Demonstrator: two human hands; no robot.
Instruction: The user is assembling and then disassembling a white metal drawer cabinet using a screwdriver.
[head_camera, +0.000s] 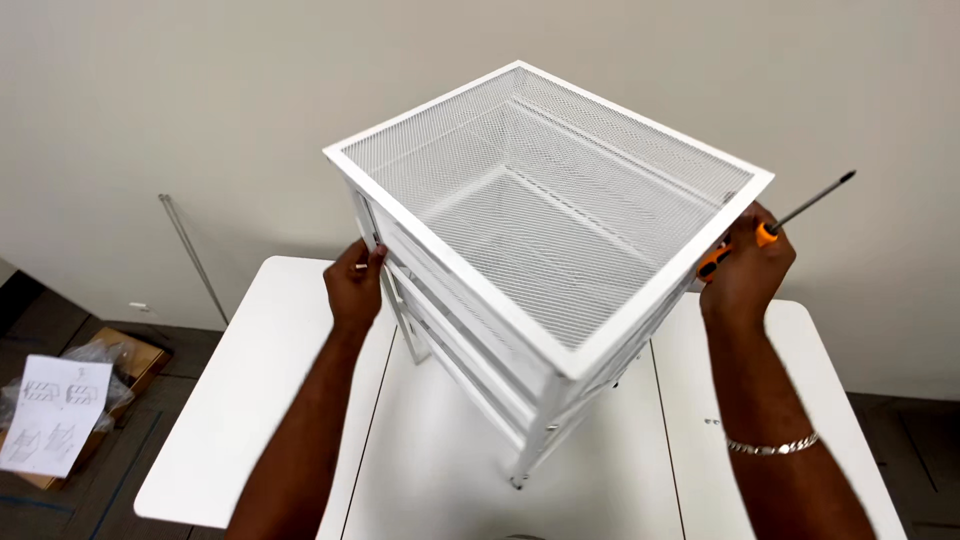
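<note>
Above a white worktop (300, 400) both forearms reach up and forward from the lower edge of the view, a white mesh rack (545, 235) held between them; the rack is tilted, its open mesh top facing the camera, its lower corner just above or on the worktop, I cannot tell which.

Left hand (353, 285) sits at the rack's left side, wrist straight, fingers curled closed around a thin upright of the frame, thumb toward the camera; the forearm rises steeply from the lower left.

Right hand (745, 270) is at the rack's right corner, back of the hand toward the camera, fingers closed on the orange-and-black handle of a screwdriver (790, 218); the shaft points up and to the right, away from the rack; the hand presses against the frame's edge, and a silver bracelet (772, 446) circles the wrist.

On the floor at the left lie a cardboard box (125, 355) and a printed sheet (52, 412); a thin metal rod (192, 257) leans on the wall behind the worktop.
</note>
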